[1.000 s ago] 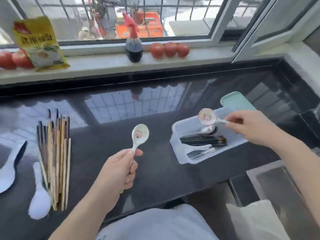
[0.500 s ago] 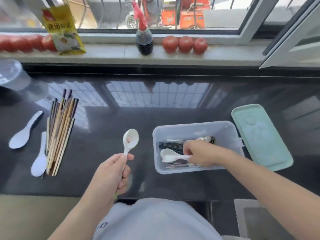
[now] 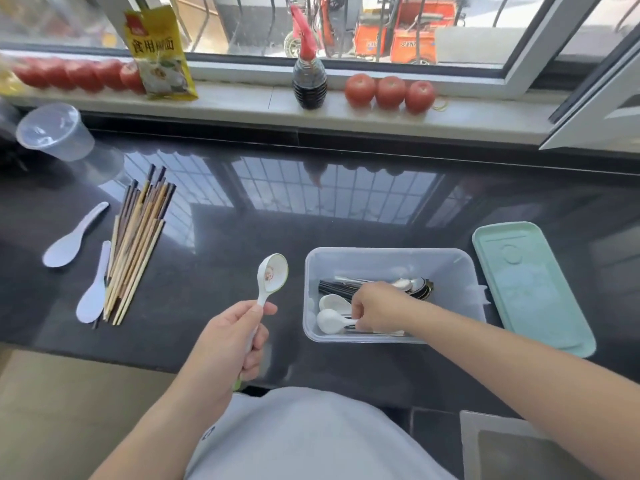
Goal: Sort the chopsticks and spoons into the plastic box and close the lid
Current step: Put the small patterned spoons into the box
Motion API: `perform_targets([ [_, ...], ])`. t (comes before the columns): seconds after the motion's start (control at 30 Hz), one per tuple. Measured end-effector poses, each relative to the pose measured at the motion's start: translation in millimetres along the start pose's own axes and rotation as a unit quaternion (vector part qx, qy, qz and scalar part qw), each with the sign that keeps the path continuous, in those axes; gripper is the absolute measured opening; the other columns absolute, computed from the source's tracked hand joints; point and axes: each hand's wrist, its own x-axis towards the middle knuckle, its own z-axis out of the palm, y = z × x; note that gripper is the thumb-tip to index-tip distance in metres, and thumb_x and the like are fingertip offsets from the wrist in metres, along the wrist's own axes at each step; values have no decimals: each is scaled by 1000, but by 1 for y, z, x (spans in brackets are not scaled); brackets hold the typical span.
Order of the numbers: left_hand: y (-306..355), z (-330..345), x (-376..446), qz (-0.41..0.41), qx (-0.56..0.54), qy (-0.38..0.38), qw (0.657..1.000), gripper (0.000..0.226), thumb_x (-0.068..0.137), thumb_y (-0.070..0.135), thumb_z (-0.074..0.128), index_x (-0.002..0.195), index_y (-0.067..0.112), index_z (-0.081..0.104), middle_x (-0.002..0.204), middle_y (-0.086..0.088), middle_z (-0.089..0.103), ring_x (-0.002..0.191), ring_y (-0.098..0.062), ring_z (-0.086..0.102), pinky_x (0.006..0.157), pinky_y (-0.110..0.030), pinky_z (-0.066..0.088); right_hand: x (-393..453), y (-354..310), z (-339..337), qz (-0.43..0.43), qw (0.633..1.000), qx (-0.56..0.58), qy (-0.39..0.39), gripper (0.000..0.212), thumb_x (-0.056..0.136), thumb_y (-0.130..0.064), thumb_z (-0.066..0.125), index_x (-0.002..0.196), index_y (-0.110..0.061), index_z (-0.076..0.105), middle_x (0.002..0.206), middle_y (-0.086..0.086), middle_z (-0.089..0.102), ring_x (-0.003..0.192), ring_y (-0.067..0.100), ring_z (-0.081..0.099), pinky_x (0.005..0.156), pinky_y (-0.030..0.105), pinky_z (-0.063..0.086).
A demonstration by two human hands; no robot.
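Item: painted spoon (image 3: 272, 277), held upright by its handle in my left hand (image 3: 228, 337), centre frame. Item: white spoon (image 3: 330, 320), handle pinched in my right hand (image 3: 377, 311), lying inside the plastic box (image 3: 388, 258) (lower right, with dark chopsticks). Lid (image 3: 530, 289) just right of box. Loose chopsticks (image 3: 138, 240) and two more spoons, left.

Desk (image 3: 346, 188): glossy dark stone, mirror-like reflections. Plastic box (image 3: 388, 258): translucent, smooth plastic. Lid (image 3: 533, 289): matt mint plastic. Chopsticks (image 3: 138, 244): wood, pale and dark. Spoons in box (image 3: 410, 284): shiny metal. Held spoon (image 3: 272, 275): glossy ceramic-looking white.
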Motion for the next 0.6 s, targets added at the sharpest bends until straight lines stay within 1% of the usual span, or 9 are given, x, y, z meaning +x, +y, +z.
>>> perform_targets([
  [0.13,1,9,0,5,-2,-15,1000,23,107,23,48,111,10,66,63,-2,42,49,-14,26,46,-24,19,4,1,-2,-15,998,-51,-23,18,84,-15,67,99,-16,77,102,3,75,97,27,67,80,34,57],
  [0.2,3,12,-1,13,4,-27,1000,23,108,21,46,113,9,65,65,-3,44,48,-15,29,45,-23,20,-4,6,-10,-16,999,-43,-18,22,85,-14,64,103,-9,75,106,12,74,103,32,66,80,36,57],
  [0.23,5,14,-2,20,9,-34,999,23,108,19,45,114,10,65,66,-4,45,49,-15,30,44,-24,22,-11,11,-18,-13,1000,-10,-1,22,86,-16,63,102,-7,74,105,14,73,103,32,66,77,35,56],
  [0.3,9,19,-4,36,20,-50,998,23,109,17,43,114,10,64,69,-5,50,50,-16,35,44,-26,26,-34,22,-39,6,989,141,43,16,89,-23,65,95,-15,78,90,7,76,93,26,70,75,33,57],
  [0.37,16,31,-4,53,20,-82,995,24,110,15,40,114,6,62,70,-6,56,50,-17,41,46,-27,30,-62,25,-55,-11,945,320,72,16,95,-29,66,97,-21,79,92,-1,78,88,20,71,85,37,59],
  [0.47,30,59,-1,48,-32,-190,980,25,109,15,40,110,1,60,72,-10,60,51,-22,49,51,-29,38,-92,1,-58,-104,856,503,54,25,102,-27,57,118,-17,73,110,1,76,101,16,70,92,35,56],
  [0.53,39,79,-2,38,-74,-274,958,26,108,17,39,104,-2,57,71,-11,62,53,-24,51,54,-29,44,-99,-18,-53,-161,799,578,23,31,102,-28,53,122,-12,71,103,21,73,101,33,71,92,36,55],
  [0.57,41,87,-3,38,-84,-302,949,28,107,19,39,99,-2,57,70,-10,64,53,-24,53,56,-29,46,-99,-22,-49,-170,769,616,12,33,102,-28,52,122,-10,71,95,37,66,93,48,67,88,41,55],
  [0.6,42,93,-3,38,-87,-317,944,31,107,20,39,95,-2,57,71,-10,66,55,-24,56,59,-29,49,-99,-24,-47,-173,744,646,8,34,103,-28,51,122,-8,70,89,46,57,84,56,62,83,47,54],
])
